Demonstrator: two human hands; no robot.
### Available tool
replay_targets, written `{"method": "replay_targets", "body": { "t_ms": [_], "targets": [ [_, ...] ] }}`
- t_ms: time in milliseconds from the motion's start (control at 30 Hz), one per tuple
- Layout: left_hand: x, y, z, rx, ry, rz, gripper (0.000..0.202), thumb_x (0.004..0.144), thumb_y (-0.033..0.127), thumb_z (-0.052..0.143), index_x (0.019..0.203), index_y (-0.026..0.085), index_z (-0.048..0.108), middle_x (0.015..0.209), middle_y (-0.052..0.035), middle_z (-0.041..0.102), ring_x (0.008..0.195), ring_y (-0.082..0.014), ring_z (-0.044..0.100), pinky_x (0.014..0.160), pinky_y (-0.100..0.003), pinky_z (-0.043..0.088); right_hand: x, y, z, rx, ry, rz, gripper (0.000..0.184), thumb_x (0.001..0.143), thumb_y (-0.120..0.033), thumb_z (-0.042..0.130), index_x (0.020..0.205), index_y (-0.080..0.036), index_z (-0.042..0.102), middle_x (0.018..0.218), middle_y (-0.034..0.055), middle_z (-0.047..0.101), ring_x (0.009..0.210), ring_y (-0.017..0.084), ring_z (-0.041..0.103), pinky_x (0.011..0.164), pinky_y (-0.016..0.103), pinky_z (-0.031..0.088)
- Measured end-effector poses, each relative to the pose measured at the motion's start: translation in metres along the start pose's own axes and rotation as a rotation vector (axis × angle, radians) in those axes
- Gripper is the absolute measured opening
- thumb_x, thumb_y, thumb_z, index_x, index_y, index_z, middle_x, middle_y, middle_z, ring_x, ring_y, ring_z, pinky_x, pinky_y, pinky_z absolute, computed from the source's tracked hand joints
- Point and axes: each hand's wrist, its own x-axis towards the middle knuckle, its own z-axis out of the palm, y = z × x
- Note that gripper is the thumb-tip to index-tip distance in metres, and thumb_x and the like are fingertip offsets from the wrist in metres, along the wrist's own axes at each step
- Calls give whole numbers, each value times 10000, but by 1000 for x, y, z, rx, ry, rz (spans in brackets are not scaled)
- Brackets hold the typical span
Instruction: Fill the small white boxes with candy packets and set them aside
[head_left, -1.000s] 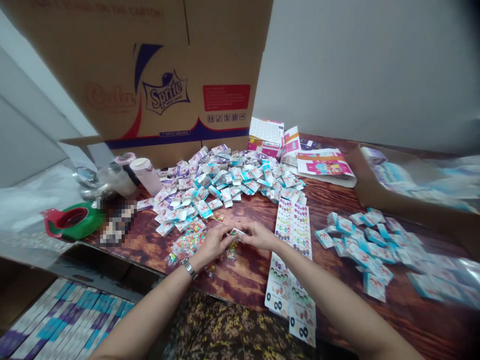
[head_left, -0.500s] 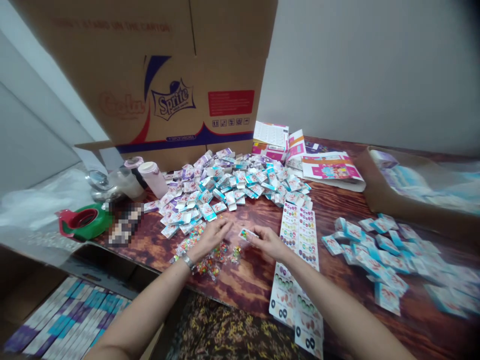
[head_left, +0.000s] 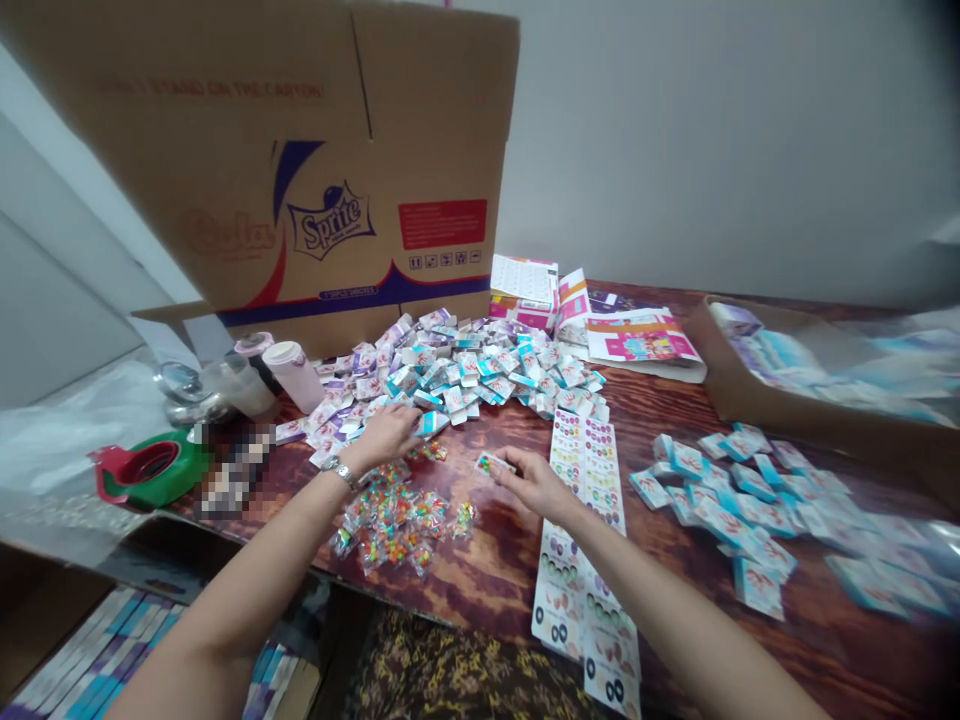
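My left hand (head_left: pixel 382 438) reaches over the near edge of a heap of small white, purple and teal paper packets (head_left: pixel 465 370), fingers extended and holding nothing I can see. My right hand (head_left: pixel 531 485) is shut on a small clear packet of colourful candies (head_left: pixel 495 464), pinched at the fingertips. Between my hands, a cluster of similar clear packets (head_left: pixel 394 525) lies on the brown wooden table (head_left: pixel 487 570). Two printed sheets of coloured labels (head_left: pixel 589 470) lie just right of my right hand.
A Sprite cardboard carton (head_left: pixel 322 230) stands behind the heap. A green and red tape roll (head_left: pixel 150 470) and a pink-capped bottle (head_left: pixel 294 377) sit at left. Teal-white packets (head_left: pixel 720 510) are spread at right, beside a cardboard tray (head_left: pixel 750 370). Printed cartons (head_left: pixel 97 650) lie below the table edge.
My left hand has moved away from the candy packets, farther up and left toward the white heap. My right hand stays nearly in place with the small packet. The view has shifted slightly.
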Motion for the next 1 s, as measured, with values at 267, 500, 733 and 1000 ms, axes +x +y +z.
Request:
{"method": "replay_targets", "body": {
  "t_ms": [267,500,733,1000],
  "targets": [
    [-30,80,13,-1419,-220,-301,443,830,527,497,1074,171,598,873,-79,632,596,-127,569,515,-231,456,11,-20,-17,-10,-18,-72,309,877,-428,487,932,-156,621,760,24,582,661,131,489,587,229,383],
    [-37,107,25,-1502,-109,-377,430,841,558,462,963,158,563,684,-7,554,474,-86,471,459,-214,394,5,-27,-22,-146,-87,-72,261,874,-365,487,884,-150,636,743,15,612,637,124,506,578,221,369],
    [-28,121,-5,-811,10,-160,357,888,461,413,750,158,541,695,12,499,636,-118,459,575,-218,358,5,-44,-28,-365,-90,-101,167,818,-235,530,709,-147,622,603,-18,551,552,96,453,534,213,285],
    [-18,125,9,-1247,-174,-303,375,831,554,462,766,185,451,620,55,443,469,-71,400,417,-175,337,-6,-24,-25,342,-314,89,265,762,-404,641,833,-155,580,671,-34,535,581,85,457,545,200,347]
  ]
}}
